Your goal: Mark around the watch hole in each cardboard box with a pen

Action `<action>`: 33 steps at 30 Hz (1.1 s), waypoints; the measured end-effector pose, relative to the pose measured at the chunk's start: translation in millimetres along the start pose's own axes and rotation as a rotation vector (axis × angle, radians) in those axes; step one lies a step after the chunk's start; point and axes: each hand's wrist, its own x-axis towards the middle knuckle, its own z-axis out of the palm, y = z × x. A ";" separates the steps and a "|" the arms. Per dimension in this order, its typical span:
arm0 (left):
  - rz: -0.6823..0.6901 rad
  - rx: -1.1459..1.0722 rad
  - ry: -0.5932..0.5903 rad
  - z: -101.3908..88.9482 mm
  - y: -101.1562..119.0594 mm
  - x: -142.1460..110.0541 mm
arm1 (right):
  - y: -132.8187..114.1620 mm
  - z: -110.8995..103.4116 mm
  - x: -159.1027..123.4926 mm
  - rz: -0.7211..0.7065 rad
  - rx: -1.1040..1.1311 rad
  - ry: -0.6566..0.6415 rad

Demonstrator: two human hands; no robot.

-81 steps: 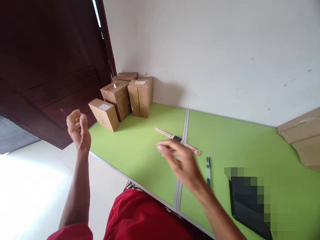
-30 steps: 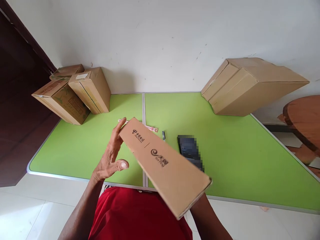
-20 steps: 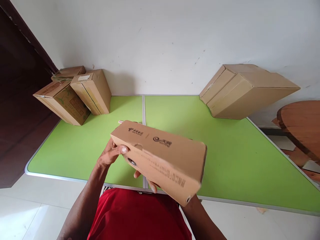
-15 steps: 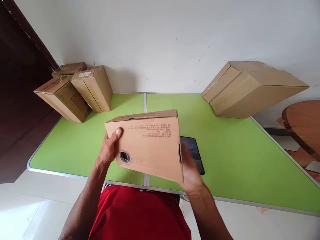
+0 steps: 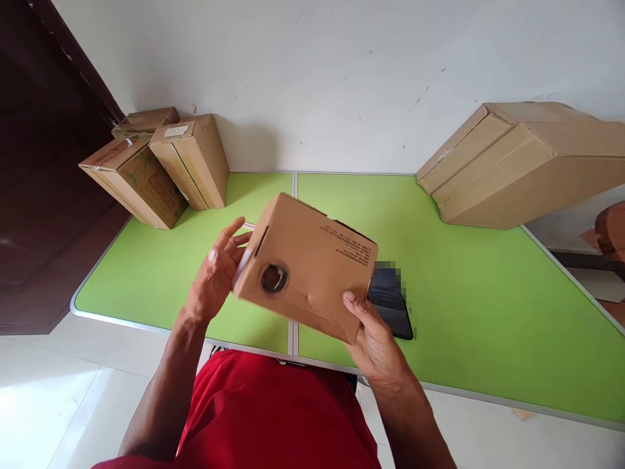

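Note:
A brown cardboard box (image 5: 312,260) is held tilted above the green table, its printed side facing me. Near its lower left corner is a round hole with a dark scribbled rim. My right hand (image 5: 375,339) grips the lower right end, thumb on the printed face. Beside the left end, my left hand (image 5: 219,273) has its fingers apart; whether a fingertip touches the box I cannot tell. A small white strip with marks (image 5: 249,226) shows just behind the box's left end. The dark phone or tablet (image 5: 390,303) on the table is partly hidden by the box.
Several taped cartons (image 5: 190,166) stand at the back left of the green table (image 5: 469,312). Large cartons (image 5: 527,166) lean at the back right against the white wall (image 5: 342,78). A round brown wooden piece (image 5: 610,241) is beyond the right edge.
The box has turned and tilted, its left end rising. My left hand has let go of it, and my right hand has gone from its right side to a grip on the lower right.

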 end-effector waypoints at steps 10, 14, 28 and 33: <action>0.083 0.232 0.312 17.3 -26.1 -10.0 | 64.4 6.9 -29.7 -0.065 -0.188 -0.265; -0.070 0.297 0.229 0.0 -18.4 -20.7 | 37.7 -38.0 -22.3 -0.184 -0.301 -0.057; -0.368 0.695 0.101 15.7 -9.0 -69.2 | 26.2 55.9 -23.4 -0.805 -1.158 0.141; -0.320 0.747 0.196 2.3 -19.5 -78.6 | 2.7 43.7 -21.2 -0.754 -1.131 -0.152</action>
